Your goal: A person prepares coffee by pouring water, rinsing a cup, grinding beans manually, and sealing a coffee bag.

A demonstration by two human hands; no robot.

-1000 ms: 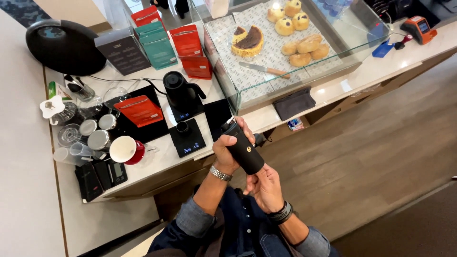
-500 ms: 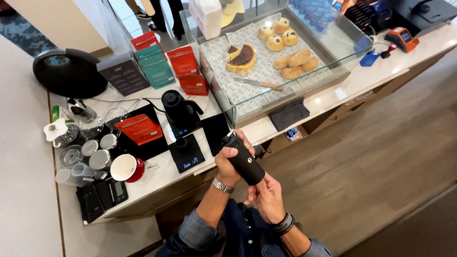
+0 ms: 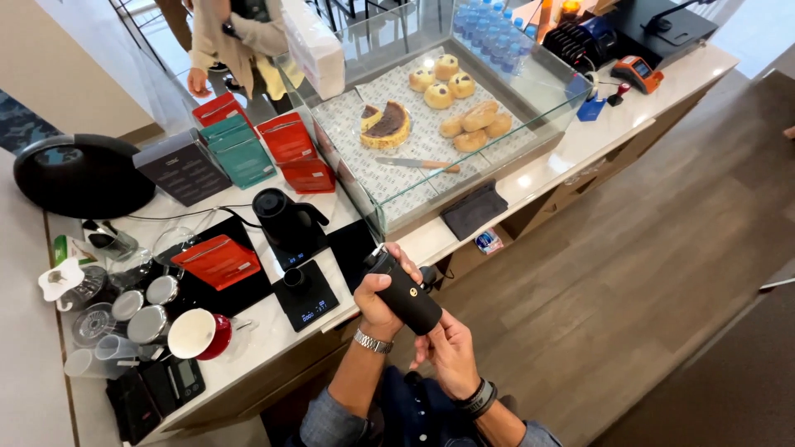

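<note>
Both hands, left hand [image 3: 383, 305] and right hand [image 3: 448, 354], grip a black cylindrical grinder [image 3: 406, 291] beside the counter [image 3: 542, 170].

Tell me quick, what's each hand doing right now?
Left hand: closed around the black grinder.
Right hand: fingers curled under the grinder's lower end, supporting it.

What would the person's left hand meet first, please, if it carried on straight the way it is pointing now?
The left hand, wrapped around the black cylindrical grinder, points up and away toward the counter. It would likely meet the glass pastry case first, though depth from this overhead view is uncertain.
</note>
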